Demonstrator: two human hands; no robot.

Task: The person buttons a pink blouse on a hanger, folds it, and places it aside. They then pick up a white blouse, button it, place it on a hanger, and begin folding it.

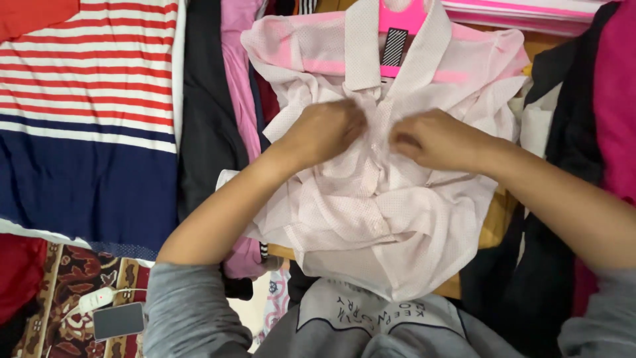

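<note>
The person leans over a pale pink dotted shirt [371, 199] that lies face up in the middle of the pile, its collar pointing away from them. A bright pink hanger [401, 26] sits inside the shirt, showing through the thin cloth at the shoulders and poking out at the neck.

Both hands meet at the front placket, just below the collar. The left hand [324, 132] is curled, its fingers pinching a fold of the shirt's cloth. The right hand [430, 139] is closed in the same way, fingertips tucked in and gripping the cloth on the other side of the buttoned strip. The two hands are very near each other, with only a narrow strip of the fabric between them. Whether they hold a button I cannot tell; the cloth hides it.

The lower part of the shirt is bunched and rumpled toward the person's grey sweatshirt [371, 318].

To the left lies a striped garment [86, 99], red and white on top and navy below. Between it and the shirt run a dark garment [205, 113] and a pink garment [235, 73]. On the right are black clothes [563, 132] and a magenta piece [616, 99]. Down in the left corner, on a patterned rug [73, 278], lie a phone [118, 321] and a white charger [96, 298].
</note>
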